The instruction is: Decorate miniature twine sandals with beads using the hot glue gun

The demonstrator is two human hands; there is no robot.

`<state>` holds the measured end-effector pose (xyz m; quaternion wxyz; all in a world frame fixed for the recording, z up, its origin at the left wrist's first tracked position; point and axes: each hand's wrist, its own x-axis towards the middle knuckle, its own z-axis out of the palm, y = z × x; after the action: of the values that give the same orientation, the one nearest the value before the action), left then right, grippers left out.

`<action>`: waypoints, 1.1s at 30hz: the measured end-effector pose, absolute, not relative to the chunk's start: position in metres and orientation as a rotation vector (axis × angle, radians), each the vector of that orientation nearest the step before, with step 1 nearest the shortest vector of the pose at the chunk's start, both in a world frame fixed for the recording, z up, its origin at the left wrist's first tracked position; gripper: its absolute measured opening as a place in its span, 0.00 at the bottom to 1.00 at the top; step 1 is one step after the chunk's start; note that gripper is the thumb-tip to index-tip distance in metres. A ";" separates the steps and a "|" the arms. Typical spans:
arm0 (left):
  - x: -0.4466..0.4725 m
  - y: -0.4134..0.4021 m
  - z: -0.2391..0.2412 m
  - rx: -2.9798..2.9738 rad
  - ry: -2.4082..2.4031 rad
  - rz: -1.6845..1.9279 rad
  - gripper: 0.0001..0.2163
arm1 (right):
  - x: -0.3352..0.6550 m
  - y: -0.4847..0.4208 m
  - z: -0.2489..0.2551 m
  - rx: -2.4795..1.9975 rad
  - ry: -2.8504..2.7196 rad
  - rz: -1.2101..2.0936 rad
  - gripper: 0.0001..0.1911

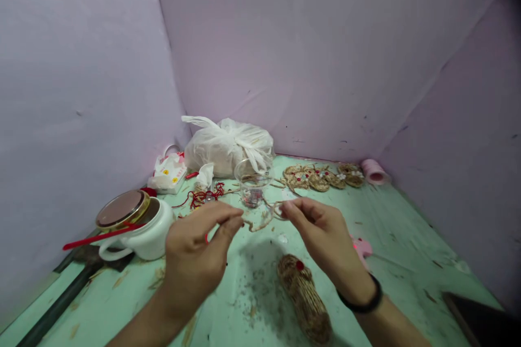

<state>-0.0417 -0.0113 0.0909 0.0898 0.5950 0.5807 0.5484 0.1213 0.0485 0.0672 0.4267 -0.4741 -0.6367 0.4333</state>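
Observation:
Between my hands runs a thin tan straw cord (260, 226), held up above the green table. My left hand (199, 252) pinches one end between thumb and fingertips. The other end is pinched in my right hand (321, 238), which has a black band at the wrist. Below them lies a small woven straw slipper (305, 301) with a red bead near its far end. A clear plastic cup (253, 187) with small bits in it stands just behind the cord.
At left are a white mug (152, 233) with a round lid, a red stick and a hammer (61, 298). A tied white plastic bag (232, 146), red yarn (201, 195), beaded straw pieces (321, 178) and a pink spool (375, 172) lie towards the back wall.

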 end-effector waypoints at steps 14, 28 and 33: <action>-0.045 -0.041 -0.002 2.535 1.115 1.068 0.15 | 0.117 0.065 0.069 -1.048 -0.887 1.899 0.12; -0.050 -0.023 -0.017 2.328 1.576 1.264 0.16 | 0.146 0.252 0.157 -1.429 -1.570 0.619 0.11; -0.050 -0.025 -0.012 2.342 1.576 1.320 0.13 | 0.155 0.242 0.128 -1.783 -1.835 0.673 0.08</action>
<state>-0.0501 -0.0247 -0.0123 0.0128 0.7514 0.5057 0.4236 0.1552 0.2418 0.1283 0.2453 -0.6533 -0.6724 0.2466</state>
